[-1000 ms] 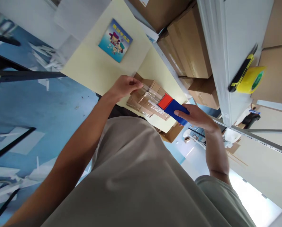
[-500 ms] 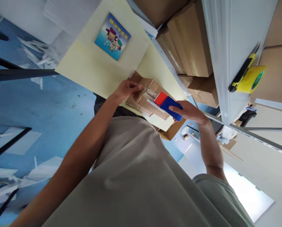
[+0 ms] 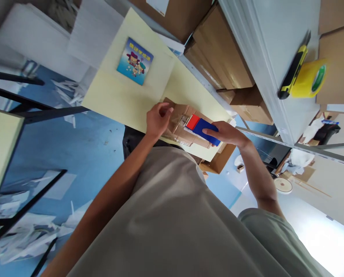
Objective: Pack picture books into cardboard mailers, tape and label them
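Note:
A brown cardboard piece (image 3: 176, 122) with strips of clear tape lies on the pale yellow table (image 3: 114, 92) in front of me. My right hand (image 3: 225, 134) grips a flat blue block with a red end (image 3: 204, 129), thumb on top, and holds it over the cardboard's right part. My left hand (image 3: 158, 120) is at the cardboard's left end, fingers curled and thumb and fingertips together. Whatever may be between those fingertips is too small to make out. Farther up the table lies a blue booklet (image 3: 135, 61) with cartoon figures and yellow characters.
On the grey shelf (image 3: 293, 46) at right lie a yellow-black utility knife (image 3: 294, 71) and a yellow tape roll (image 3: 309, 79). Cardboard boxes (image 3: 222, 46) stand behind the table. White scraps (image 3: 30, 238) litter the blue floor at left.
The view has shifted, bringing another table edge in at left. My left fingers have curled in more near the cardboard's end. The blue block lies lower and flatter over the cardboard.

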Available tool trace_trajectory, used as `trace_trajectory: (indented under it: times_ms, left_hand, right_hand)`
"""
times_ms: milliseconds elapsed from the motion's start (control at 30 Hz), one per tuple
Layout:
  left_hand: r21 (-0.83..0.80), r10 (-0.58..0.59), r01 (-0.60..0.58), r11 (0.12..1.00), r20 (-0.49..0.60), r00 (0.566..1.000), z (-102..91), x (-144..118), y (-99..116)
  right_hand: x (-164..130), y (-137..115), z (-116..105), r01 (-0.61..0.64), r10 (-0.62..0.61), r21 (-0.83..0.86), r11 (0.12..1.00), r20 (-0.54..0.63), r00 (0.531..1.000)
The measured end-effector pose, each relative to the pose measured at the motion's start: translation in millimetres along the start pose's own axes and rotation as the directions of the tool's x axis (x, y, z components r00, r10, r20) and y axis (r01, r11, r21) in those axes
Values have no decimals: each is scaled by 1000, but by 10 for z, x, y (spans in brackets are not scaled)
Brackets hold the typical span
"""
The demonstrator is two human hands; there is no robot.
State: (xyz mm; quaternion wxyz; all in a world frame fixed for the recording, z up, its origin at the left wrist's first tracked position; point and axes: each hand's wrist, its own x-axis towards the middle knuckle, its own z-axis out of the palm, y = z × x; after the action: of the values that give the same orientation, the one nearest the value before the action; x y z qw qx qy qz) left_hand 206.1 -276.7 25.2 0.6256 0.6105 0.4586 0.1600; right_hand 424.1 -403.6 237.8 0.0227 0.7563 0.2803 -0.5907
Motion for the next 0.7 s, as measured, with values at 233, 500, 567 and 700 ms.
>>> trace_trajectory:
  times_ms: [233, 500, 567, 700]
  left_hand:
    - [215, 83, -102, 971, 94, 992, 171, -243, 322]
    - [276, 32, -61, 959, 109, 994, 279, -306, 393]
    - [286, 37, -67, 956, 109, 993, 302, -317, 402]
    - [299, 32, -71, 952, 135, 990, 337, -314, 395]
  right_hand:
    - [3, 103, -3, -24, 20, -100, 995, -43, 999]
    - [-75, 333, -117, 66, -63, -110, 992, 31, 998]
    - [-177, 425, -184, 49, -44, -100, 994, 47, 998]
    - [-497, 650, -301, -33, 35, -12, 999, 102, 994]
